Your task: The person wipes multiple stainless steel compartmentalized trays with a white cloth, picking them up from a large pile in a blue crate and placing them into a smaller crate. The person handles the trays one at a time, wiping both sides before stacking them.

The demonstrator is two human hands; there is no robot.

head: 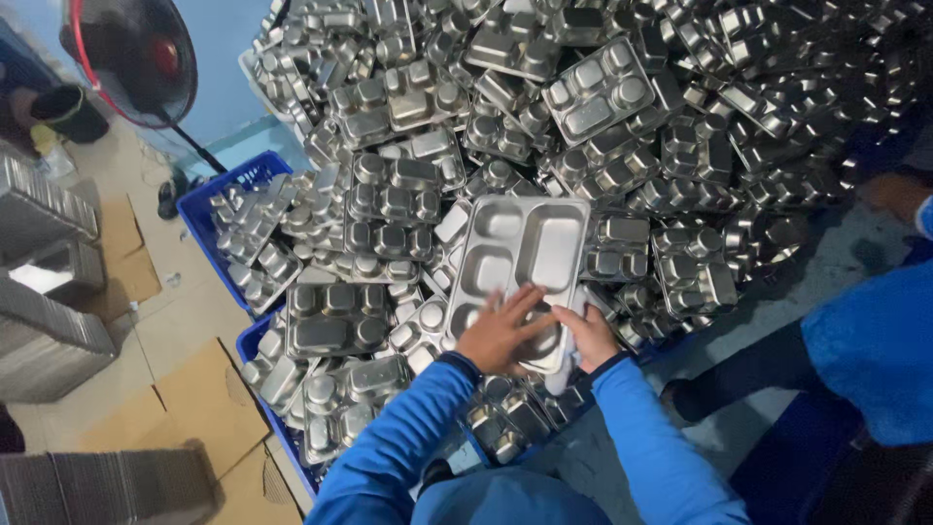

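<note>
A huge heap of steel trays (603, 126) fills the floor, spilling over blue crates (209, 209). A fan (131, 58) stands at the upper left. One tray (520, 267) lies face up on the heap's near edge. The left hand (501, 331) presses flat on it, fingers spread; the right hand (588, 335) grips its lower edge.

The person wears a bright blue long-sleeved top — plain cloth, no pattern or print to be seen. Both sleeves (408, 428) reach down to the wrists and end in darker, snug knitted cuffs (465, 362). The cloth lies in soft folds along the forearms and looks smooth, a little shiny where the light catches it. The left hand (501, 331) and the right hand (588, 335) are bare — no gloves, rings or watch show.
</note>
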